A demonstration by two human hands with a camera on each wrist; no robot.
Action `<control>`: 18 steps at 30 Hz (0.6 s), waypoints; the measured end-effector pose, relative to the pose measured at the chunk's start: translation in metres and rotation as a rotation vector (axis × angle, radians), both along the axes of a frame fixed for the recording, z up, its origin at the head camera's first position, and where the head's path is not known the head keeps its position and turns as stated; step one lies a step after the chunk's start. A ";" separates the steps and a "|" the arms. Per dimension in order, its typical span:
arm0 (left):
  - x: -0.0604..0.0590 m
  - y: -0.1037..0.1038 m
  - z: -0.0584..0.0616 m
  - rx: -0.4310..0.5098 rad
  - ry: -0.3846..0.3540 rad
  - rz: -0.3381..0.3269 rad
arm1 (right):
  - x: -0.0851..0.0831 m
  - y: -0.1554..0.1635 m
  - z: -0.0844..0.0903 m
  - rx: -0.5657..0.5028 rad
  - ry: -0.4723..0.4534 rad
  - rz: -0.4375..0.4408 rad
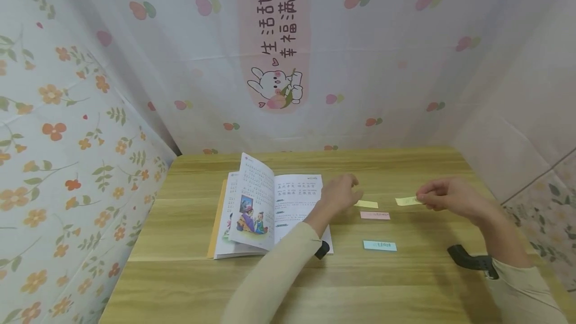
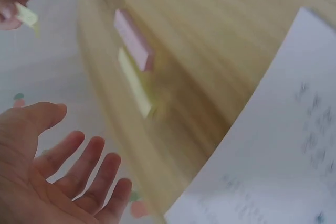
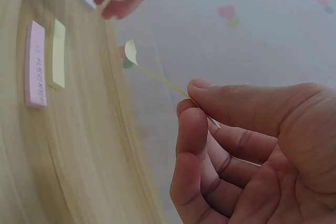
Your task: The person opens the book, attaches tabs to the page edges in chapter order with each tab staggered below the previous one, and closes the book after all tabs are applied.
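My right hand (image 1: 443, 195) pinches a yellow sticky note (image 1: 407, 201) between thumb and fingers, raised over the right part of the table. Seen edge-on in the right wrist view, the note (image 3: 163, 80) has a curled far end. My left hand (image 1: 338, 195) hovers by the right page of the open book (image 1: 297, 214), its fingers spread and loosely bent with nothing in them, as the left wrist view shows. Just right of it lies a yellow sticky-note pad (image 1: 368, 204), partly behind the fingers in the head view. Below that pad is a pink sticky-note pad (image 1: 375, 215) with handwriting.
A blue sticky-note pad (image 1: 380, 245) with writing lies nearer the front of the wooden table (image 1: 180, 284). One illustrated page (image 1: 252, 204) of the book stands partly lifted. Patterned curtains (image 1: 202, 64) hang behind and beside the table.
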State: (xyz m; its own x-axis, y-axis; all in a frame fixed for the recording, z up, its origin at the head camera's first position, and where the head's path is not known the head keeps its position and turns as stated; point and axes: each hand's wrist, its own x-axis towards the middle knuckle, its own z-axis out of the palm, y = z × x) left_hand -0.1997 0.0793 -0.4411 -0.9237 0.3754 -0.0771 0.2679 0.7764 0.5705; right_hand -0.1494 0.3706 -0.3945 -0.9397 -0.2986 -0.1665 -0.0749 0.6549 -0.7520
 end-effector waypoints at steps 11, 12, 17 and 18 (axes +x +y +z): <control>-0.001 -0.023 0.024 0.177 0.019 -0.037 | -0.008 -0.044 -0.010 -0.014 0.078 0.012; -0.001 -0.026 0.024 0.183 0.021 -0.043 | -0.010 -0.050 -0.011 -0.022 0.093 0.020; 0.000 -0.041 0.021 0.221 0.005 -0.085 | -0.014 -0.075 -0.018 -0.070 0.138 0.055; 0.000 -0.044 0.021 0.235 -0.001 -0.096 | -0.015 -0.079 -0.019 -0.074 0.147 0.062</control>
